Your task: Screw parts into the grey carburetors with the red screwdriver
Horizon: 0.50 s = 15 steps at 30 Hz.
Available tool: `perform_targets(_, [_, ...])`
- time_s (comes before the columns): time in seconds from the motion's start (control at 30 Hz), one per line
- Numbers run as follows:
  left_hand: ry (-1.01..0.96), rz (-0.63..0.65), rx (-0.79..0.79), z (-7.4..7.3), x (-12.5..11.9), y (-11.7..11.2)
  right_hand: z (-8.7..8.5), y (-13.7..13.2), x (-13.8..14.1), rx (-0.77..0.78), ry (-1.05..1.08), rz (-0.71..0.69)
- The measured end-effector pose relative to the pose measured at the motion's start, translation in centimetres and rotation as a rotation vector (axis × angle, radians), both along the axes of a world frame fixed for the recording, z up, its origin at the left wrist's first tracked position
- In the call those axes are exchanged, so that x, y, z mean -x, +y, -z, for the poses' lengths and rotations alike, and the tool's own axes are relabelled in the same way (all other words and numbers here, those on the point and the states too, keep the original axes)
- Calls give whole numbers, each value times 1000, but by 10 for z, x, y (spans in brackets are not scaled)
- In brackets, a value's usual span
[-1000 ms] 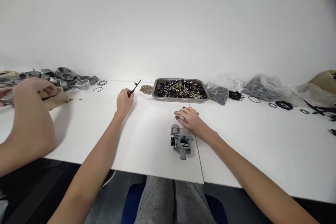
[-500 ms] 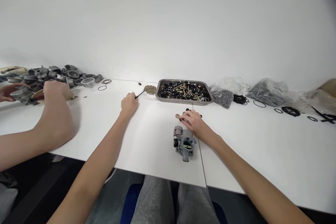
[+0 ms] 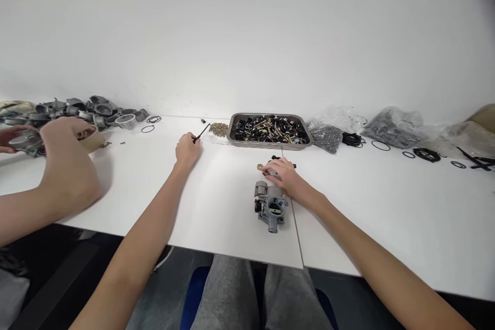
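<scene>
Left hand [image 3: 187,150] is gripping a thin black tool [image 3: 202,132]; brass pieces [image 3: 218,129] lying at its two o'clock. Right hand [image 3: 281,171] is pinching a small brass-coloured disc [image 3: 260,167]; grey carburetor [image 3: 272,207] sitting on the white table [image 3: 220,206] at that hand's six o'clock.

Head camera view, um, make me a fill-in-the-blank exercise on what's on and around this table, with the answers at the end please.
1. The slim black tool is held by the hand on the person's ____ side.
2. As the camera sees it, the metal tray stands to the ____ of the small brass-coloured pieces.
3. The grey metal part between the person's arms rests on a table whose top is ____.
4. The chair seat is ____.

Missing words: left; right; white; blue.
</scene>
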<state>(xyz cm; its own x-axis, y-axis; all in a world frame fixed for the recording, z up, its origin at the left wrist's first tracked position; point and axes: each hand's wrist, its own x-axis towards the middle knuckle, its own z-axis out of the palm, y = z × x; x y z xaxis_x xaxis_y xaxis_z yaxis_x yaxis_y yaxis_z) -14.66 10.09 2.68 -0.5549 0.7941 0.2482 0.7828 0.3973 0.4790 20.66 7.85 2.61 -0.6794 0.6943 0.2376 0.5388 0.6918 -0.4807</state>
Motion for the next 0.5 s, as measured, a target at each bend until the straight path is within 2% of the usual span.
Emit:
perform_targets(0.3, [-29,38,-10,-3,-5,-1,4,0,5,88,-5,50])
perform_targets(0.5, [-21,57,20,-5,-8,-1,-6,-6,5,98,-31,44])
